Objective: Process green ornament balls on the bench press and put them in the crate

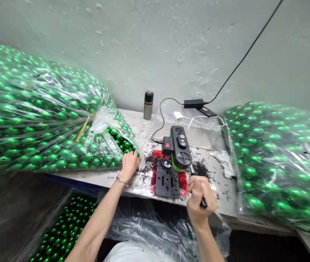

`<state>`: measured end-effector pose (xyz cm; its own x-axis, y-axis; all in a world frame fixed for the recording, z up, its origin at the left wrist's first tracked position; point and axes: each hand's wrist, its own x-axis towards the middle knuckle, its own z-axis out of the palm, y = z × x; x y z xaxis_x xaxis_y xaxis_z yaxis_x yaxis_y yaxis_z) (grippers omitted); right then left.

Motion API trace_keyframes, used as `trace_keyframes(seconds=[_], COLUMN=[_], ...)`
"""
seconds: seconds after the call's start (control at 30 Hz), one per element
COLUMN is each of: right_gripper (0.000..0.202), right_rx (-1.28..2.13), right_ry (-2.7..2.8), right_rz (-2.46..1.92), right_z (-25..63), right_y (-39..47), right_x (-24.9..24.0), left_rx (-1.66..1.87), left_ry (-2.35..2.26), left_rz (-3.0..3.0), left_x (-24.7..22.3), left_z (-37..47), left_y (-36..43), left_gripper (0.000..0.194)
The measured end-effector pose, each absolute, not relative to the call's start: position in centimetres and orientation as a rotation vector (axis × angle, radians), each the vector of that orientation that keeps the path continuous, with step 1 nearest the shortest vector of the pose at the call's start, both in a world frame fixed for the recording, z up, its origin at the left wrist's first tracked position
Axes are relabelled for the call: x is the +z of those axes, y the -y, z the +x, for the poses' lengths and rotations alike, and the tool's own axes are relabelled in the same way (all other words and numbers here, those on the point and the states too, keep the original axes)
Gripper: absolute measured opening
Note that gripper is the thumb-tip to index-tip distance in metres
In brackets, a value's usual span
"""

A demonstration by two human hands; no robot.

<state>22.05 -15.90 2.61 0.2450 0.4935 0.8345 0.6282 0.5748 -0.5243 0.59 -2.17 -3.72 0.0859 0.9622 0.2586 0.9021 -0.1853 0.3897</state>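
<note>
My left hand [130,164] is at the torn opening of a big clear plastic bag [101,122] full of shiny green balls. Its fingers are closed round a green ball [138,154], of which only a little shows. My right hand [201,196] is wrapped round the black-tipped lever handle [203,203] of a small bench drill press [181,147]. The press has a black top, a green collar and a red switch. Its slotted black base plate [167,182] stands on a red mat [182,181].
Black scraps [201,168] litter the white table [222,196]. Behind the press are a flask [148,105], a power adapter [193,103] and cables. Another bag of green balls [277,163] stands right; a bin of balls [64,225] sits below left. A white glove [224,162] lies near the right bag.
</note>
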Motion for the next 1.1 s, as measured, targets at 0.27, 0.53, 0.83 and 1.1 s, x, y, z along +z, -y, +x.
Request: trace_keyframes(seconds=[0.27,0.53,0.83,1.1], right_gripper=[0.030,0.031,0.030,0.025], right_rx=[-0.117,-0.048,-0.073,-0.079], right_ry=[1.382,1.369,1.369,1.457], right_rz=[-1.046,-1.096,-1.095,-1.042], right_z=[21.9,21.7,21.7,22.3], right_y=[15.9,15.6,15.7,16.2], right_x=[2.3,5.5,5.2,3.2], left_rx=[1.152,1.025,1.014,1.103], left_ry=[-1.263,-1.051,-1.231,-1.178], left_rz=[1.287,1.079,2.051,2.177], left_x=[-4.3,-6.3,-7.5,-8.6], left_z=[0.9,6.5,8.3,9.2], left_y=[4.8,9.3,10.2,9.6], left_gripper=[0.047,0.051,0.030,0.029])
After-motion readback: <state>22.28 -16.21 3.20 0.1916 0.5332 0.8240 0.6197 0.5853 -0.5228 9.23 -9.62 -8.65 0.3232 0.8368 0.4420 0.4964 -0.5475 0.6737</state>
